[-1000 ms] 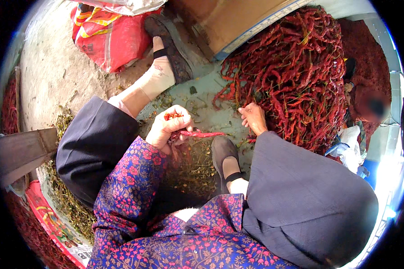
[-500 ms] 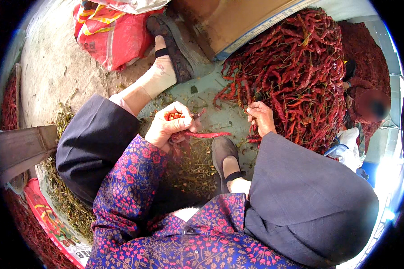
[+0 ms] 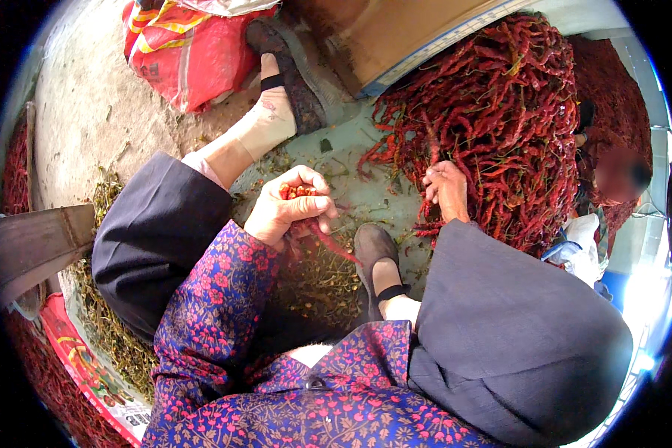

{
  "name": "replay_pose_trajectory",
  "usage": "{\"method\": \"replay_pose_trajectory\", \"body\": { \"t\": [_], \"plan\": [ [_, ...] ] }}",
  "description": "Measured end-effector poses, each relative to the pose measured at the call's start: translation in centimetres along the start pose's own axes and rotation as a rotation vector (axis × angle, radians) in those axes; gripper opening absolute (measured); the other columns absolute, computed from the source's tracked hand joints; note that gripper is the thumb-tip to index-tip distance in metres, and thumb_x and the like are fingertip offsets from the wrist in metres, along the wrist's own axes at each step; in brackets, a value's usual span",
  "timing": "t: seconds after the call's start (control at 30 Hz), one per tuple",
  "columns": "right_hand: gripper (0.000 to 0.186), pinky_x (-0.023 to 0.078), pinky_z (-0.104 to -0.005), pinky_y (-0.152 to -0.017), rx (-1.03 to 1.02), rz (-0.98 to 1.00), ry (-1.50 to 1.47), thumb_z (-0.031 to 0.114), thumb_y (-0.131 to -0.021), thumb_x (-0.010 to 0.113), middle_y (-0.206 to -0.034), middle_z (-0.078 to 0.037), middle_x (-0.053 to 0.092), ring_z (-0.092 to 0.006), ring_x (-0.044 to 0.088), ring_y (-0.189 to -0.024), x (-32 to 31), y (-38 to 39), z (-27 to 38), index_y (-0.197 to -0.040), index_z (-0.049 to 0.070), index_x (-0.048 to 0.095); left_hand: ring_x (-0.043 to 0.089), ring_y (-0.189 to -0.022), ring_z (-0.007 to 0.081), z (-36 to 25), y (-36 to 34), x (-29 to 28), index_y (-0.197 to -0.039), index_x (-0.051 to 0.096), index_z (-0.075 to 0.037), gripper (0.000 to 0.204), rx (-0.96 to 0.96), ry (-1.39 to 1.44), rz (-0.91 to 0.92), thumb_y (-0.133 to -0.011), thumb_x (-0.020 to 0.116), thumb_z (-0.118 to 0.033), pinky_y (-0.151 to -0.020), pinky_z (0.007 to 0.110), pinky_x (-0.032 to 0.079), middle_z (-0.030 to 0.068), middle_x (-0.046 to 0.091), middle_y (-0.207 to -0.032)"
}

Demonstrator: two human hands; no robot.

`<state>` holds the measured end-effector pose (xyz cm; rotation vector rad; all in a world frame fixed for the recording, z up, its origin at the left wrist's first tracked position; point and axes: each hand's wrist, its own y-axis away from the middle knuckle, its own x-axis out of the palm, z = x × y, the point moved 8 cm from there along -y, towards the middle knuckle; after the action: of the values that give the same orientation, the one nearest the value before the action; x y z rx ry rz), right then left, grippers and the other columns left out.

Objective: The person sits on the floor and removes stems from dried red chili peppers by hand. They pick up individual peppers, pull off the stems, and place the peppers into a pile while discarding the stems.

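Note:
My left hand [image 3: 280,213] is closed around a bunch of dried red chillies [image 3: 334,243]; their cut-looking orange ends show between thumb and fingers, and one long pod hangs out to the right. Over the near left edge of a big heap of dried red chillies [image 3: 500,127], my right hand [image 3: 450,196] has its fingers closed at the lower end of one chilli [image 3: 433,142], which points away from me. Whether that pod is lifted off the heap I cannot tell. Below my left hand, loose stems and scraps [image 3: 317,287] lie between my feet.
A cardboard box [image 3: 403,37] borders the heap at the back. At far left is a red sack [image 3: 194,63]. My shoes [image 3: 373,254] flank the working spot. A person [image 3: 612,168] sits beyond the heap at right, near a white plastic bag [image 3: 581,243].
My right hand has moved slightly right and turned its fingers onto a chilli at the heap's edge. The long pod in my left hand now slants downward instead of lying level.

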<state>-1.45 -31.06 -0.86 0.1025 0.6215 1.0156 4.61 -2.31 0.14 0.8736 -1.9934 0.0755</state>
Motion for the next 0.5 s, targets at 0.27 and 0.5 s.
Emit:
{"method": "replay_pose_trajectory", "body": {
  "t": [0.27, 0.5],
  "plan": [
    [0.014, 0.03, -0.0221, -0.034, 0.125, 0.19, 0.002, 0.014, -0.081, 0.054, -0.059, -0.003, 0.052, -0.0078, 0.046, -0.039, 4.5, -0.3, -1.7, -0.072, 0.003, 0.052, 0.055, -0.05, 0.0165, 0.3, 0.1, 0.6, -0.098, 0.047, -0.005, 0.026, -0.059, 0.015, 0.02, -0.075, 0.059, -0.005, -0.049, 0.024, 0.046, 0.0155, 0.061, -0.078],
    [0.018, 0.036, -0.0293, -0.035, -0.066, 0.062, 0.408, 0.013, -0.08, 0.054, -0.053, -0.008, 0.051, -0.0137, 0.047, -0.037, 5.8, -1.4, -1.0, -0.071, -0.002, 0.05, 0.055, -0.05, 0.016, 0.4, 0.2, 0.1, -0.09, 0.051, -0.004, 0.017, -0.062, 0.011, -0.036, -0.075, 0.058, -0.006, -0.048, 0.024, 0.045, 0.0145, 0.06, -0.076]
  ]
}}
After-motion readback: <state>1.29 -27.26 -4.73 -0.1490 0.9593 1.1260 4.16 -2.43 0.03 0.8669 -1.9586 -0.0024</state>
